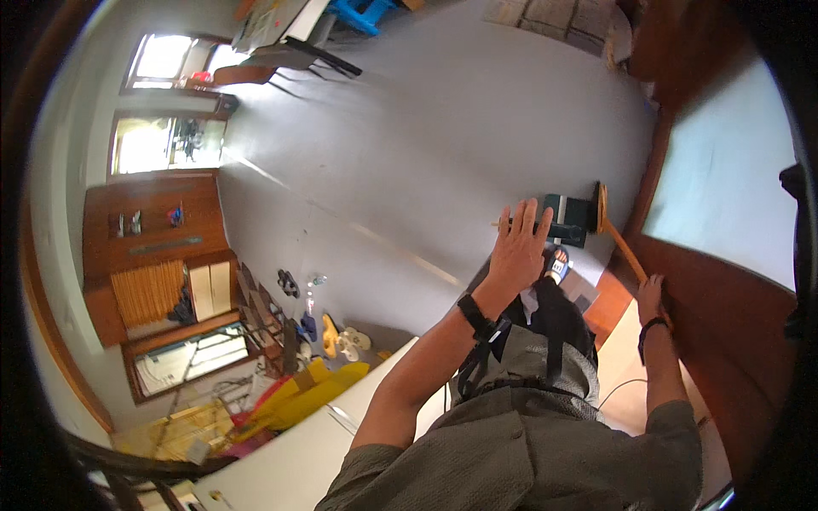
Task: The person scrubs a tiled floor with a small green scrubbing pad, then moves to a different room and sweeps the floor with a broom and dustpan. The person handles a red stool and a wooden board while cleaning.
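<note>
My right hand (pixel 650 295) is shut around the orange handle of a broom (pixel 601 207), whose dark bristles stand on the floor beside a dark green dustpan (pixel 578 214). My left hand (pixel 523 246), palm down with fingers apart, is above the floor over the near side of the dustpan's dark upright handle (pixel 562 230); whether it touches the handle cannot be told. A thin wooden stick end shows left of the fingers. A sandalled foot (pixel 560 263) is just below the dustpan.
A wooden cabinet (pixel 709 281) with a pale panel runs along the right. Sandals (pixel 287 283), a plastic bottle (pixel 310 303) and yellow slippers (pixel 330 335) lie at the lower left. A white tabletop (pixel 307 441) is beside me. Chairs and a blue stool (pixel 363 14) stand at the top.
</note>
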